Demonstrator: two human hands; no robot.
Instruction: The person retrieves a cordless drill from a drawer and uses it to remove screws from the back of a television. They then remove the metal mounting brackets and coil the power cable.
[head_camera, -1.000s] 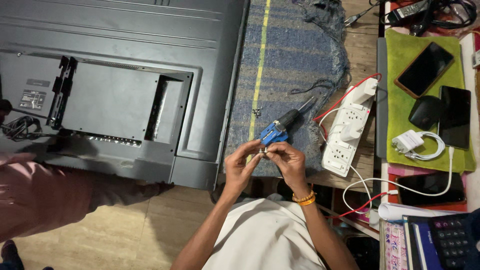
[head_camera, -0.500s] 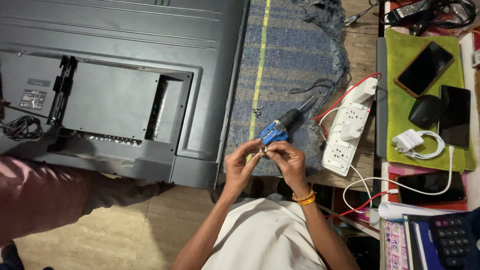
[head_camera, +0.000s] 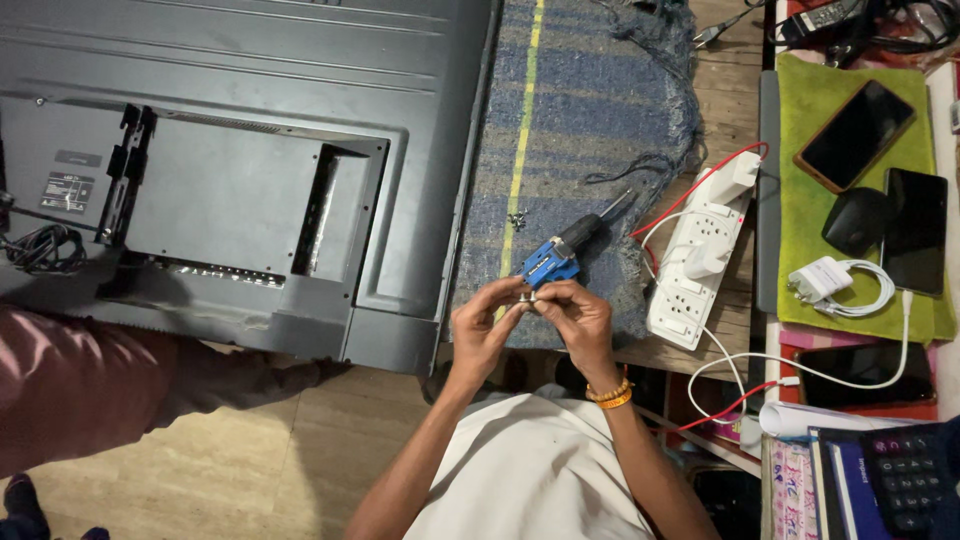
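Pinching something too small to identify, my left hand (head_camera: 478, 330) and right hand (head_camera: 578, 318) meet over the blue woven mat (head_camera: 590, 110) on the wooden bench (head_camera: 728, 120), screwdriver (head_camera: 565, 250) just beyond.

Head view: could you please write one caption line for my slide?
Both hands, left hand and right hand, pinch a small part beside a blue screwdriver on a striped cloth.

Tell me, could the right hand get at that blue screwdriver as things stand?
Probably yes. The screwdriver lies on the cloth just beyond the right hand, nothing between. But both hands pinch something small.
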